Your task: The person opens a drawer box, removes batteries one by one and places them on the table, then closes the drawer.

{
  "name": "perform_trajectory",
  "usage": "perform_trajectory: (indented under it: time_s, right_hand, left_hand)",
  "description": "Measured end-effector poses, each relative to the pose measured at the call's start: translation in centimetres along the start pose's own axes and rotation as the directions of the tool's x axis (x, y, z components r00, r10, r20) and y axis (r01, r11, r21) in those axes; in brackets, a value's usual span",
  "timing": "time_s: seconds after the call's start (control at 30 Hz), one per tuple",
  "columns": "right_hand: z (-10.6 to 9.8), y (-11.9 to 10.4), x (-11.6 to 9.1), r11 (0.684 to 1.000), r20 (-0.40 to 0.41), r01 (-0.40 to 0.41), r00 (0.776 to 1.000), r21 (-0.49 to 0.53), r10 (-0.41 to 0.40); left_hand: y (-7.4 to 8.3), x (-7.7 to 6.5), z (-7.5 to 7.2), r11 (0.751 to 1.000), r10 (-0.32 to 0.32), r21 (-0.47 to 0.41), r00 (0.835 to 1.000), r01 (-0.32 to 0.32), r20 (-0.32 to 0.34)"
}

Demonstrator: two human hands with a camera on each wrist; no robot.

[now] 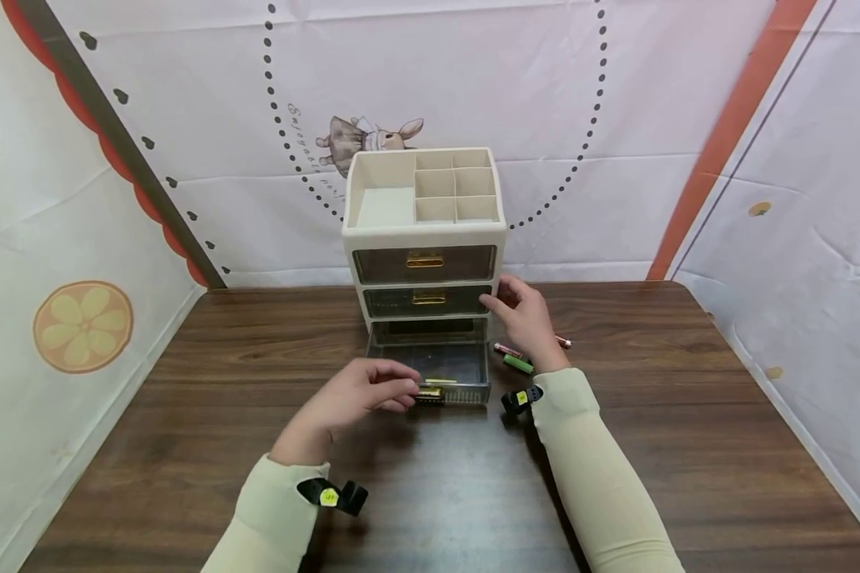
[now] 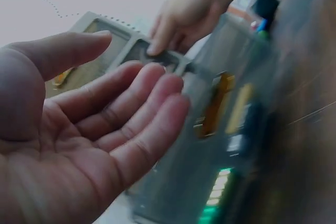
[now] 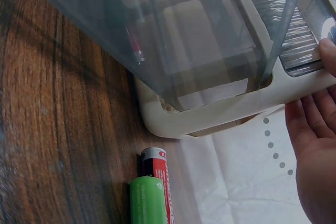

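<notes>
A white desktop drawer organizer (image 1: pixel 425 234) stands near the back of the table, its clear bottom drawer (image 1: pixel 469 393) pulled out. In the head view my left hand (image 1: pixel 365 388) is by the gold handle (image 1: pixel 430 393) of that drawer. The left wrist view shows this hand (image 2: pixel 100 124) palm up, fingers loosely bent and nothing in them. My right hand (image 1: pixel 527 318) grips the organizer's right edge. Its thumb lies on the front of the middle drawer (image 1: pixel 394 302), its other fingers round the side (image 3: pixel 317 124).
Right of the open drawer lie a green battery (image 1: pixel 518 364) and a red battery (image 1: pixel 507 350); another red one (image 1: pixel 562 341) is partly behind my right wrist. Open compartments (image 1: pixel 455 185) top the organizer. Behind it hangs a printed cloth (image 1: pixel 430 72).
</notes>
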State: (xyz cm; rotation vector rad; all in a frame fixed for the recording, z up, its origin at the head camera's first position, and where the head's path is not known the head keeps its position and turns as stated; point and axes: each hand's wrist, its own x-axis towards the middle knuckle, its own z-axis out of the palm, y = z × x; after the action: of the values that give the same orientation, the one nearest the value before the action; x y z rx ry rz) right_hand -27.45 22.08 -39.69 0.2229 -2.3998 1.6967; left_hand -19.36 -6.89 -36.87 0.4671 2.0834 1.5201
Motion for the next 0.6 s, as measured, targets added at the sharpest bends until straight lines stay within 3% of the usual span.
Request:
perform_trajectory:
  time_s: [0.13,0.27,0.37,0.6]
  right_hand:
    - [0.1,0.0,0.0,1.000,0.004,-0.003,1.000,0.000,0.003]
    - [0.1,-0.1,-0.1,1.000,0.005,-0.006,1.000,0.000,0.006]
    - [0.0,-0.2,-0.1,1.000,0.004,-0.009,1.000,-0.001,0.009]
    - [-0.1,-0.1,0.0,1.000,-0.001,-0.012,1.000,-0.013,0.012]
  left_hand:
    - [1.5,0.4,-1.6,0.978,0.047,0.206,0.999,-0.044,-0.009]
    - [2.6,1.2,-2.6,0.913,0.076,0.402,0.997,-0.073,0.008]
    - [3.1,2.0,-3.2,0.867,0.052,0.494,0.998,-0.060,0.029]
    - [3.5,4.2,-3.6,0.784,-0.061,0.621,0.994,-0.009,0.091]
